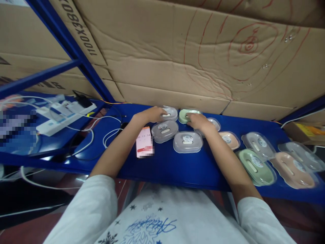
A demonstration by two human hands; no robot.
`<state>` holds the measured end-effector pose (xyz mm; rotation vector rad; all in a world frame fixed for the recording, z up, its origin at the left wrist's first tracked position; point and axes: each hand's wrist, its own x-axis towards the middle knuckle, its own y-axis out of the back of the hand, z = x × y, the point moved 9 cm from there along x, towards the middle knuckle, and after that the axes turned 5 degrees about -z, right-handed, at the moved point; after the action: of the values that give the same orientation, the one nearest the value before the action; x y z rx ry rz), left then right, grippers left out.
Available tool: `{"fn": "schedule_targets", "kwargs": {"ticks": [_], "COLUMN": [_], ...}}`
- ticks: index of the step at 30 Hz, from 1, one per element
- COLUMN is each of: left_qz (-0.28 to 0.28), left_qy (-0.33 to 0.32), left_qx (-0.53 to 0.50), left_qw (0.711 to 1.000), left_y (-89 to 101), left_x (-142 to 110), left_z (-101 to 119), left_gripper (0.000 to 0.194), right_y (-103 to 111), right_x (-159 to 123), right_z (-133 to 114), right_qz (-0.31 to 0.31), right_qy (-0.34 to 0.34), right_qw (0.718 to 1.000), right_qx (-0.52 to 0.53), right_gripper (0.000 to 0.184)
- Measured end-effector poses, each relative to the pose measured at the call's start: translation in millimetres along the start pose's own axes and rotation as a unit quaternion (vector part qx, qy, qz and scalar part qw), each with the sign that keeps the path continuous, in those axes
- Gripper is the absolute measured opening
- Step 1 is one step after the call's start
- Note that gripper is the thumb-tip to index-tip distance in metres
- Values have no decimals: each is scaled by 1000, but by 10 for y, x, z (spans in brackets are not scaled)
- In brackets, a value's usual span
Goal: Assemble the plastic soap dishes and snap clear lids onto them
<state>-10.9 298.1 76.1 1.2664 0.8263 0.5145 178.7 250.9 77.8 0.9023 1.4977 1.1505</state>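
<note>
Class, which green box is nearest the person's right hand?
The back-row green box, with the right hand on it; the other green box sits farther right, nearer the front.

Shirt (188, 206): pale, near white
Sleeves (87, 205): short, same pale cloth
Script (157, 225): blue, slanted, across the front
Snowflakes (109, 238): dark, scattered, various sizes
Forearms (119, 145): bare
Hands (199, 121): bare

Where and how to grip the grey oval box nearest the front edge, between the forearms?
The grey oval box lies flat, longer left to right: probably grip across its long walls, the narrower span, from above and the near side. A second grey box sits behind-left.
</note>
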Motion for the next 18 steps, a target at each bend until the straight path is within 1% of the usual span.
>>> {"fn": "schedule_targets", "kwargs": {"ticks": [2, 4, 7, 10, 12, 14, 16, 17, 18], "left_qz": [-9, 0, 18, 33, 46, 63, 90, 106, 117], "left_qy": [9, 17, 16, 10, 10, 20, 39, 47, 53], "left_qx": [7, 13, 12, 9, 9, 11, 15, 17, 17], "left_qw": [1000, 1000, 1000, 999, 999, 998, 995, 993, 992], "left_y": [-35, -34, 6, 87, 165, 253, 357, 410, 451], "left_x": [14, 17, -6, -52, -90, -137, -201, -241, -283], "left_z": [-30, -41, -15, 17, 23, 20, 27, 47, 80], "left_gripper": [52, 50, 40, 39, 41, 42, 45, 45, 45], "right_y": [-28, -11, 65, 193, 313, 408, 389, 339, 276], "right_x": [35, 46, 27, -32, -106, -201, -288, -326, -359], "right_z": [9, 17, 20, 70, 181, 376, 615, 721, 805], "right_qz": [2, 7, 14, 25, 46, 59, 28, 1, -29], "right_qy": [1, 14, 40, 56, 54, 34, -6, -27, -44], "right_qw": [1000, 1000, 999, 998, 997, 996, 997, 996, 995], "right_qx": [-4, -3, 8, 22, 33, 54, 75, 80, 81], "right_gripper": [49, 46, 41, 42, 46, 49, 52, 59, 70]}}
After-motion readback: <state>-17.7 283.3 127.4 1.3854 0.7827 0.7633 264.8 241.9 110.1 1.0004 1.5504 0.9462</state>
